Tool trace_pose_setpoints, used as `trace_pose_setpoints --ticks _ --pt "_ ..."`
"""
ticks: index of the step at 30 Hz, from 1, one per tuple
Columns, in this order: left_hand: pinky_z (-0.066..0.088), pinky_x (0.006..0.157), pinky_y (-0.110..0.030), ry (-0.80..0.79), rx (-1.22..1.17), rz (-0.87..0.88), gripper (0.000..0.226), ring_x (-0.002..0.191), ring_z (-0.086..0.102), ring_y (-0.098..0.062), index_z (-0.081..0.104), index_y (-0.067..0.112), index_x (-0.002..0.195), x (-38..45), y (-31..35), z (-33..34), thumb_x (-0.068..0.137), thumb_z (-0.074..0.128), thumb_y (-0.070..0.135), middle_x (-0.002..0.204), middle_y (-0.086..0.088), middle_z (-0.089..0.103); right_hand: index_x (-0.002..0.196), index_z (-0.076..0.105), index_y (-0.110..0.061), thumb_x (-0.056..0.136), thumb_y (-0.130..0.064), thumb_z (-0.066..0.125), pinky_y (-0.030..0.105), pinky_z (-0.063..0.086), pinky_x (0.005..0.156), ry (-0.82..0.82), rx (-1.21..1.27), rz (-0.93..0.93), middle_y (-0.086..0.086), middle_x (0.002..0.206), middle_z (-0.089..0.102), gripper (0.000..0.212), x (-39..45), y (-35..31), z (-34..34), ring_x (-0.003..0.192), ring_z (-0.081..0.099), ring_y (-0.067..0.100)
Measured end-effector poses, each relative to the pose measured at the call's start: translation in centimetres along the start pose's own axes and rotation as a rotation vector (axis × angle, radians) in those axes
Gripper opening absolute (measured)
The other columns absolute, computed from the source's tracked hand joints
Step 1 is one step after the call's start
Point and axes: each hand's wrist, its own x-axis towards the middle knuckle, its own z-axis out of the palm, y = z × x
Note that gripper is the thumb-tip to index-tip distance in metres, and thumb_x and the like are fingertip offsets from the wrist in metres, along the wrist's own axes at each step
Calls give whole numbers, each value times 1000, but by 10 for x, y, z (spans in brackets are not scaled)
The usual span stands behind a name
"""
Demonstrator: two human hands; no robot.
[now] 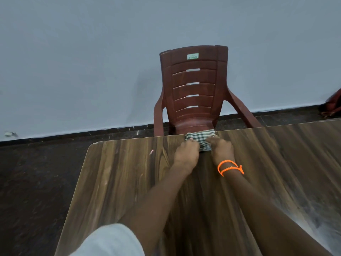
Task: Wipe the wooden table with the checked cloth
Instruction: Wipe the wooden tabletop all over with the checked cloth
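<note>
The green-and-white checked cloth (201, 138) lies bunched at the far edge of the wooden table (120, 182). Both my arms stretch across the table to it. My left hand (186, 152) grips the cloth's left side with fingers curled over it. My right hand (221, 148), with an orange cord bracelet at the wrist, grips the cloth's right side. Part of the cloth is hidden under my fingers.
A brown plastic chair (193, 89) stands just beyond the table's far edge, facing me, against a pale wall. Dark floor lies to the left of the table. A reddish bag (332, 106) sits on the floor at the far right.
</note>
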Motion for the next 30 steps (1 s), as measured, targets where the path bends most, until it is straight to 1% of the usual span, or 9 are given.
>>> trace_pose_setpoints --ticks 3,7,11,14,18,21,24,27,30 --pt "50 79 -38 -37 -20 -47 24 95 64 -28 70 14 101 7 -32 -14 93 49 4 100 -9 66 107 72 -23 82 -2 54 36 49 94 -64 11 18 12 118 67 37 18 -24 21 106 62 34" --pt "50 82 -38 -46 2 -70 23 97 64 -28 70 14 101 -14 -61 -20 93 50 4 103 -8 67 104 71 -25 79 -1 53 37 53 83 -123 -12 -66 11 114 67 39 0 -50 35 94 64 37" --pt "50 87 -31 -47 -21 -37 19 98 63 -17 67 18 106 -56 -67 -9 96 52 12 111 -1 65 102 69 -22 80 -1 55 37 54 86 -140 83 -180 4 118 66 33 -50 -47 35 107 63 26" --pt "52 87 -32 -37 -62 16 20 101 63 -18 65 18 111 -80 -48 2 98 50 18 115 -1 63 105 71 -20 77 5 56 31 48 98 -89 32 -252 1 117 68 40 -72 -25 27 121 55 16" --pt "55 80 -36 -24 -10 29 21 97 65 -22 68 16 109 -73 -18 9 99 50 18 110 -5 65 107 71 -22 75 6 58 21 42 99 -60 15 -157 -2 122 66 44 -70 2 10 118 57 12" --pt "53 77 -39 -19 18 -11 21 98 63 -26 70 13 105 -56 -13 2 98 50 13 105 -10 66 105 71 -23 74 5 56 28 51 91 -6 40 -52 -4 123 65 44 -59 -9 11 108 63 16" --pt "53 82 -40 10 64 -34 23 104 63 -27 69 11 109 -53 -25 -6 99 48 11 108 -10 66 100 71 -18 75 4 53 37 54 84 19 5 -77 6 117 67 37 -57 -36 19 108 63 25" --pt "53 86 -40 -26 56 -47 24 105 63 -28 67 12 111 -67 -49 -14 99 46 8 113 -10 65 104 70 -18 80 2 55 36 51 90 -38 16 -90 12 126 62 34 -74 -57 29 117 58 26" --pt "54 89 -39 -96 44 -48 25 104 65 -26 65 17 113 -99 -67 -20 98 46 10 115 -7 65 112 67 -17 83 0 55 36 47 99 -94 60 -145 8 128 61 36 -108 -65 36 126 51 22"
